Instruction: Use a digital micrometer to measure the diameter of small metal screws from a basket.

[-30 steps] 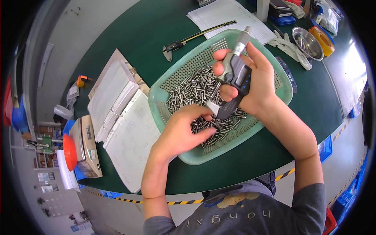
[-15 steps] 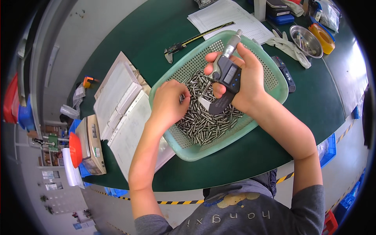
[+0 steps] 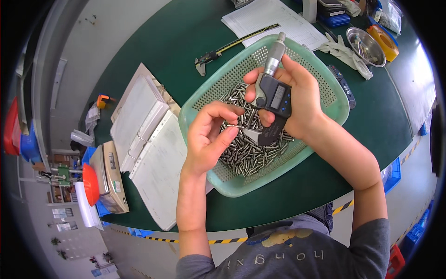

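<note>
Above the green perforated basket (image 3: 239, 189), the left hand (image 3: 204, 139) pinches one small metal pin (image 3: 235, 126) between thumb and fingertips, just beside the digital micrometer (image 3: 275, 95), which the right hand (image 3: 305, 95) grips with fingers curled around its body. The micrometer's small screen shows dark characters too tiny to read surely; its black frame bears faint print. Loose pins (image 3: 248, 158) lie heaped in the basket. Pale lettering runs upside down across the grey shirt (image 3: 325, 239), and the ruled sheets (image 3: 269, 18) beyond carry illegible print.
</note>
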A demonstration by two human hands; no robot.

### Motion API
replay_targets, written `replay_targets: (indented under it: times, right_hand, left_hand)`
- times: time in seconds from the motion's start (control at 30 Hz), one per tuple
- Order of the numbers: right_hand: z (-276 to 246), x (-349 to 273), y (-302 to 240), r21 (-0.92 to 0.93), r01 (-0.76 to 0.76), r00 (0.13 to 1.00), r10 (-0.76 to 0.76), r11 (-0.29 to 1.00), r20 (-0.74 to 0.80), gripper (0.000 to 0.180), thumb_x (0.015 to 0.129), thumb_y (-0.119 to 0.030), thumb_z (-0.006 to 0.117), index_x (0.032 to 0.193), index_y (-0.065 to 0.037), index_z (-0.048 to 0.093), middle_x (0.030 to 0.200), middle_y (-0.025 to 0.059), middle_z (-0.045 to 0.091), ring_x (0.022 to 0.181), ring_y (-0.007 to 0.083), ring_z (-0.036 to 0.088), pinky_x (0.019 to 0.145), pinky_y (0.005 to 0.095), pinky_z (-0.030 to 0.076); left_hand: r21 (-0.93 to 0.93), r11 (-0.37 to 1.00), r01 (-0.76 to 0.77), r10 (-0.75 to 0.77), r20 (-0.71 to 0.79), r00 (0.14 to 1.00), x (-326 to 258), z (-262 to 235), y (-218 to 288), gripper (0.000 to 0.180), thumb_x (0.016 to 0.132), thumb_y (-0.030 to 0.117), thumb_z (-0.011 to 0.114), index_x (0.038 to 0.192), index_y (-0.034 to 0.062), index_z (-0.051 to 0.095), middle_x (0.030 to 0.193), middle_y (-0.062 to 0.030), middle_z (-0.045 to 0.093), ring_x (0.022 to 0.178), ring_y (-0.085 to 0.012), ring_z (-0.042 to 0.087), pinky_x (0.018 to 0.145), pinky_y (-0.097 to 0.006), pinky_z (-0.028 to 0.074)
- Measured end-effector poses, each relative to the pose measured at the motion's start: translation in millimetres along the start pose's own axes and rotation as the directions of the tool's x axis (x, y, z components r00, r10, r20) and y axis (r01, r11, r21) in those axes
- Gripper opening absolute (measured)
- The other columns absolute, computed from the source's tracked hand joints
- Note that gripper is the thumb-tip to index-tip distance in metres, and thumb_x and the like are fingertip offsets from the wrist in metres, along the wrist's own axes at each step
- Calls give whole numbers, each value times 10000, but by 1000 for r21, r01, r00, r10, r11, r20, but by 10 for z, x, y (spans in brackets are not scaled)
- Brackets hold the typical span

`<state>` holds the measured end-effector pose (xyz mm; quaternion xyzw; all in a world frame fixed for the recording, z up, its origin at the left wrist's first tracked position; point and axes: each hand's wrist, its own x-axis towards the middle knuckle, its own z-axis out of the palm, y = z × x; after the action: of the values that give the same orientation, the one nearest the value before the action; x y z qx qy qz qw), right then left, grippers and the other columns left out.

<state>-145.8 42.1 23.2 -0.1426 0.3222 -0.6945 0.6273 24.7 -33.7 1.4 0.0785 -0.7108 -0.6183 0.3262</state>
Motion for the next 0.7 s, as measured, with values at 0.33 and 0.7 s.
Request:
replay_targets:
  times: [0.33,0.7]
  right_hand:
    - [13,11,4,-92,-23,996,30,996,78,571,884,-458,234,928,32,525,695,136,566,416,168,480,369,233,394]
    - [11,-22,-18,-179,-13,998,23,984,54,596,849,-549,323,838,-4,563,635,104,579,380,140,464,343,222,376]
  left_hand:
    - [35,996,80,-82,55,995,-11,-12,5,180,766,31,596,917,20,498,953,-81,524,901,-153,506,831,-284,387]
    - [70,994,87,-89,34,995,34,20,91,236,771,68,596,987,-2,531,921,-88,538,878,-186,521,812,-319,399]
